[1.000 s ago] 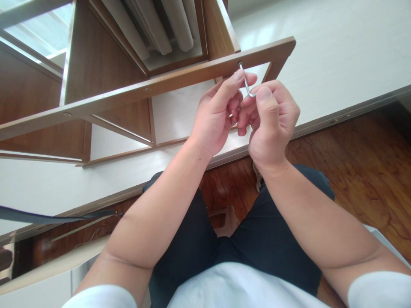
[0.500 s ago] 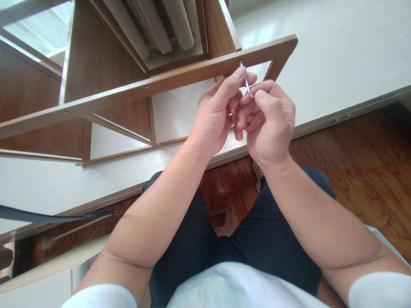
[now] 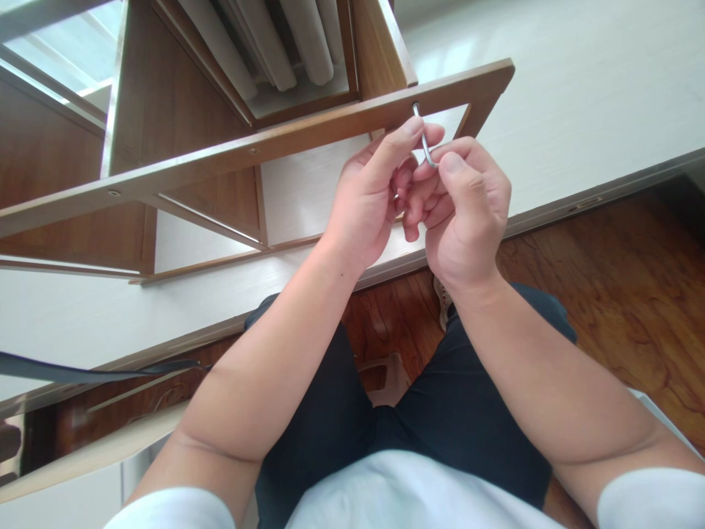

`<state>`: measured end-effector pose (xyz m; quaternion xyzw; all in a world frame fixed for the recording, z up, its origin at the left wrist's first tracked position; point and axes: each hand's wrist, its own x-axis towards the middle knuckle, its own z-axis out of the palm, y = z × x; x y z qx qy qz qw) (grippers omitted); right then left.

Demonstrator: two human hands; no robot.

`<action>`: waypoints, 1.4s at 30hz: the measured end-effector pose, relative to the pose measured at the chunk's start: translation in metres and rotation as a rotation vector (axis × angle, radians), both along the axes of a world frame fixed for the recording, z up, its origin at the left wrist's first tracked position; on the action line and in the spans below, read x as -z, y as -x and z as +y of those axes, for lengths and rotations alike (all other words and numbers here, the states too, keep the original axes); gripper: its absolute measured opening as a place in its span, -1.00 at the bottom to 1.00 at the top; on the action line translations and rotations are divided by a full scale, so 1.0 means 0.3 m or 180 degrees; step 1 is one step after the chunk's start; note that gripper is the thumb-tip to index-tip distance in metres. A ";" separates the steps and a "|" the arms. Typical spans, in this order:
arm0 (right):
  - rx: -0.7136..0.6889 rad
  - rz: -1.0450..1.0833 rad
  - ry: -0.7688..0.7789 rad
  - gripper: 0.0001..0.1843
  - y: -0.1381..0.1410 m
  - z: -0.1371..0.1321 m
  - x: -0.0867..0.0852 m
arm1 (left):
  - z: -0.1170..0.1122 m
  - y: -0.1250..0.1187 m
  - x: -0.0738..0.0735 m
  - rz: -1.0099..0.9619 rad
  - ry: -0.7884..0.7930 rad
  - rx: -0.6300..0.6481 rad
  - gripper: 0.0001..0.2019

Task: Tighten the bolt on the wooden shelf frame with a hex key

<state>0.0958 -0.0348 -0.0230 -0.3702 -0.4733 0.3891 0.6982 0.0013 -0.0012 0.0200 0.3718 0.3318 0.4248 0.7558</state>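
Observation:
A thin silver hex key [image 3: 425,145] reaches from a bolt hole in the long rail of a brown wooden shelf frame [image 3: 330,123] down to my fingers. My left hand [image 3: 371,187] is closed, its thumb and forefinger pinching the key's shaft near the rail. At the key's bent lower end, my right hand [image 3: 465,209] is closed too, with thumb and forefinger on the short arm. The other fingers of both hands curl close together below the key. The key's tip is hidden in the hole.
Further left along the rail sit bolt heads [image 3: 114,193]. Wooden panels [image 3: 176,88] divide the frame, which rests on a pale surface [image 3: 578,88]. A dark strap [image 3: 99,367] lies at left. Below are the wooden floor [image 3: 617,294] and a stool [image 3: 393,378] between my legs.
The hex key's bent end has turned slightly to the right, with my right hand shifting a little right. My left hand keeps its hold almost unmoved.

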 end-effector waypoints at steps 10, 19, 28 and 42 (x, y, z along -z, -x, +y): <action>0.0196 0.0198 -0.0319 -0.70 0.009 0.009 0.002 | 0.005 0.004 0.013 -0.0122 -0.0283 0.0201 -0.59; 0.0640 -0.0246 -0.0684 -0.71 0.017 0.010 0.007 | 0.008 -0.001 0.003 -0.0166 0.0008 0.0080 -0.77; 0.0857 -0.0680 -0.0371 -0.64 0.003 -0.013 0.000 | 0.009 -0.003 0.014 -0.0328 -0.0111 0.0045 -0.75; 0.1155 -0.0999 -0.0532 -0.66 0.005 0.010 0.013 | 0.007 -0.011 0.006 -0.0395 0.0187 -0.0103 -0.80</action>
